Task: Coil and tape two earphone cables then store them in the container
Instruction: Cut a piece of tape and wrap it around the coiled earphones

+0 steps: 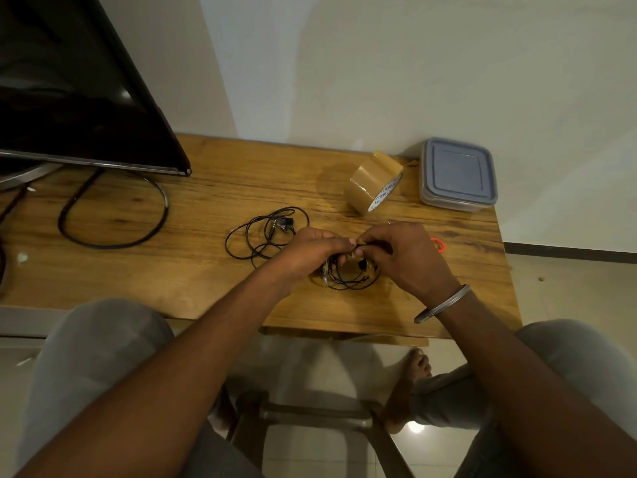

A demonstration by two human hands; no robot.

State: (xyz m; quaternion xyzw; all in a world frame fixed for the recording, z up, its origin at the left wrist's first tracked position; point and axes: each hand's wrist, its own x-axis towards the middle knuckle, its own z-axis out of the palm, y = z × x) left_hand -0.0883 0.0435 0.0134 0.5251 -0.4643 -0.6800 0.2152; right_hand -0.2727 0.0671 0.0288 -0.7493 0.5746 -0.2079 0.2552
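A coiled earphone cable (pixel 348 276) is held at its top over the near middle of the table (pixel 206 270), with the left hand (pixel 306 250) curled round the bundled strands and the right hand (pixel 403 257) pinching them alongside. A second earphone cable (pixel 267 236) lies loose just to the far left. The tape roll (pixel 374 186) and lidded container (pixel 456 175) are seen far right. The thin, light, springy wire is judged best pinched where its loops cross.

Wooden table (pixel 213 188) bears tape roll (pixel 370 184), container (pixel 456 174), loose earphone cable (pixel 265 236).
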